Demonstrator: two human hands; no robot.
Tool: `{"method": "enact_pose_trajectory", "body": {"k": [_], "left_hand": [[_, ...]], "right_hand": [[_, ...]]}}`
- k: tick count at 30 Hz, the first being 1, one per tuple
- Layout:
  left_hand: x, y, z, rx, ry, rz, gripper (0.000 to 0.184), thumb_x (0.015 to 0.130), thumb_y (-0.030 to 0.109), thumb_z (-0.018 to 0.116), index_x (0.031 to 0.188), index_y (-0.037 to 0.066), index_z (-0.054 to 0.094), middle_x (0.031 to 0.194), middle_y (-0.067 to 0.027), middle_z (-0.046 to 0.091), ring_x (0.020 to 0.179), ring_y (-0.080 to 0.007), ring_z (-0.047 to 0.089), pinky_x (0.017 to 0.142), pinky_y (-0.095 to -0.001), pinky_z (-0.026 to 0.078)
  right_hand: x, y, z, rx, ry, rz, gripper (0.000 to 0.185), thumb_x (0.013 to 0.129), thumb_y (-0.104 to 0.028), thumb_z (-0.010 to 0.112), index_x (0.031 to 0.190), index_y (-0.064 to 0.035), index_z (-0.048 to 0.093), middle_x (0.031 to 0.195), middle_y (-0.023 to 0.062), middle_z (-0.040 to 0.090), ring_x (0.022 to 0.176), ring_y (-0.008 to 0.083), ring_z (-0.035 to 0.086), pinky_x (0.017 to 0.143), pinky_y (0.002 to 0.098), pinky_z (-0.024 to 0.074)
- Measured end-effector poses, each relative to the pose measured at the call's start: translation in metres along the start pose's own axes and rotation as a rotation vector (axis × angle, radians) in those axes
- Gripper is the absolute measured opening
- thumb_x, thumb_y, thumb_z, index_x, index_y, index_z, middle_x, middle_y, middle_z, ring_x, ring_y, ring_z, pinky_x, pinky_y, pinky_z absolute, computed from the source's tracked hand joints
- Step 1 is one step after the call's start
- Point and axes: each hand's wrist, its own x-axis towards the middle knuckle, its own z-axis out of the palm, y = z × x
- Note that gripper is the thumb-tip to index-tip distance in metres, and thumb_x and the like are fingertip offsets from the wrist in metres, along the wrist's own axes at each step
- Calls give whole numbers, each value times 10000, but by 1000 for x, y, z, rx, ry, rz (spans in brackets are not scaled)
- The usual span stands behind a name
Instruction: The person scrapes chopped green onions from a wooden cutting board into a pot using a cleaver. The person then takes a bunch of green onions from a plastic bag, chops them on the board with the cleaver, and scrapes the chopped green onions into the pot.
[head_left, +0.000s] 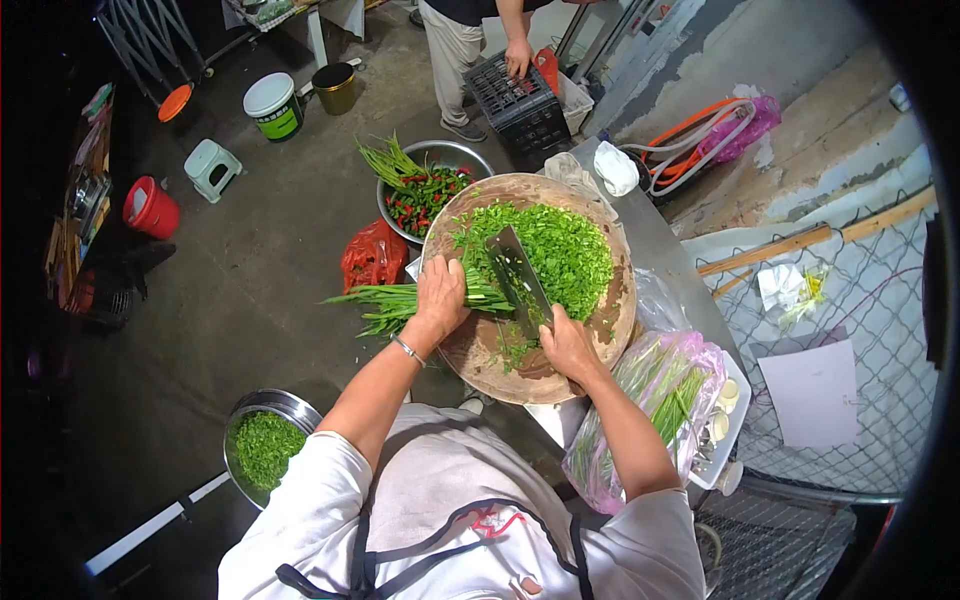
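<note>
A round wooden chopping board (470,345) bears a large heap of chopped greens (555,250). At its left edge my left hand (441,292) is closed over a bunch of long green stalks (385,305), whose ends stick out to the left past the board. My right hand (568,345) grips the handle of a wide cleaver (520,275). The blade lies between the bunch and the heap, with green bits stuck to it. Some cut pieces lie near the board's lower edge.
Behind the board stands a metal bowl (478,155) with red and green peppers. A bowl of chopped greens (265,450) is at lower left, bagged stalks (680,395) at right. Another person (455,60) touches a black crate (515,105). A stool (211,168) and buckets stand on the floor.
</note>
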Motion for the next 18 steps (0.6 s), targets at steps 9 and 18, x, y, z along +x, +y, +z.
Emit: {"method": "enact_pose_trajectory", "body": {"k": [9,18], "left_hand": [[-14,3,-19,-121,-202,205,885,511,287,995,1166,-38,496,1243,-257,564,1221,-427,527,1059,-449,446],[-61,34,-15,46,-2,228,787,560,298,957,1165,33,529,1033,-128,574,1044,-319,596,1117,-572,334]], "right_hand": [[1,13,4,12,-30,6,320,988,-212,557,1190,17,461,853,333,676,842,543,654,767,617,487],[0,9,5,2,-37,12,321,987,-202,554,1191,28,461,840,336,672,836,541,655,768,612,493]]}}
